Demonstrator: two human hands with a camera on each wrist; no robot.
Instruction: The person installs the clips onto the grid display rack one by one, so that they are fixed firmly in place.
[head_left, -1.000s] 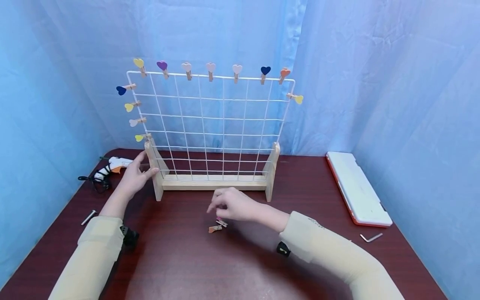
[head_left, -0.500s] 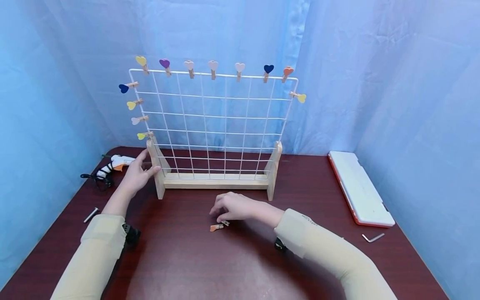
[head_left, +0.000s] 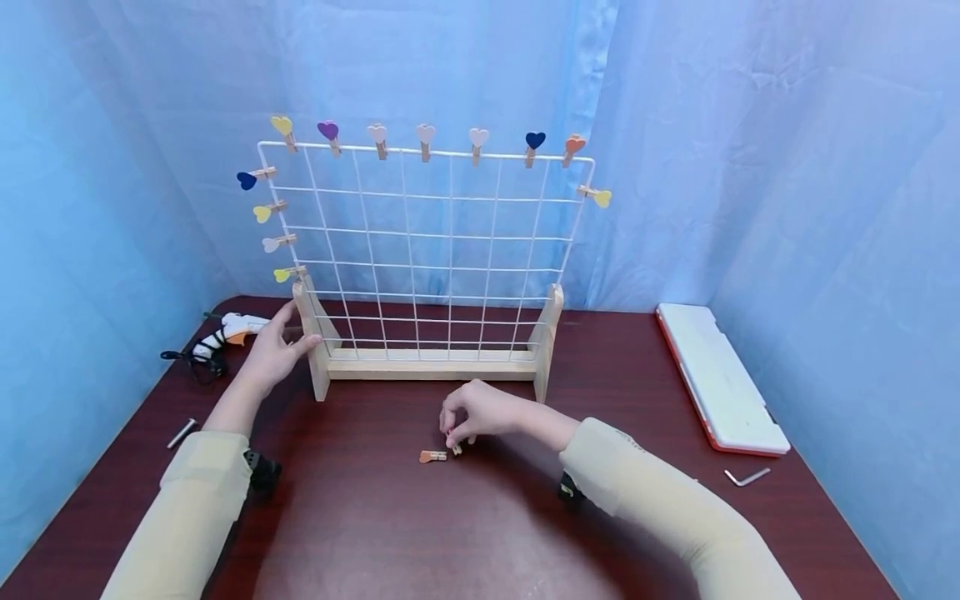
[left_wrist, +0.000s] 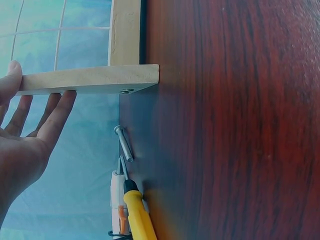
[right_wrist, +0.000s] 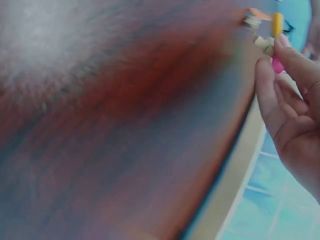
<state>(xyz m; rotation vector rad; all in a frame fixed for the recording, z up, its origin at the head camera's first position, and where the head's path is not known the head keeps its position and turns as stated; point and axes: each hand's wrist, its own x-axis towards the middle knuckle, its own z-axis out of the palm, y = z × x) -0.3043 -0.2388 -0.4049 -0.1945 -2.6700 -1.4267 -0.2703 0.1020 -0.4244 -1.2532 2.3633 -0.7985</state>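
My right hand (head_left: 482,412) pinches a small wooden clothespin with a pink heart (right_wrist: 278,64) between thumb and fingertips, low over the table. Just left of it lies a clothespin with an orange heart (head_left: 432,457). My left hand (head_left: 272,354) holds the left upright of the wooden stand (head_left: 318,367), thumb on one face and fingers on the other, as the left wrist view shows. The stand carries a white wire grid (head_left: 448,237). Heart clothespins line the grid's top edge and left side, among them a purple one (head_left: 328,132); a yellow one (head_left: 600,197) is on the right side.
At the left lie a white glue gun (head_left: 225,335) with a black cord and a metal bolt (head_left: 182,433). The left wrist view adds a yellow-handled screwdriver (left_wrist: 138,212). On the right are a white and orange case (head_left: 720,379) and a hex key (head_left: 747,477).
My right hand came down onto the pink-heart clothespin, took it between thumb and fingers, and moved slightly right with it. My left hand stays on the stand.
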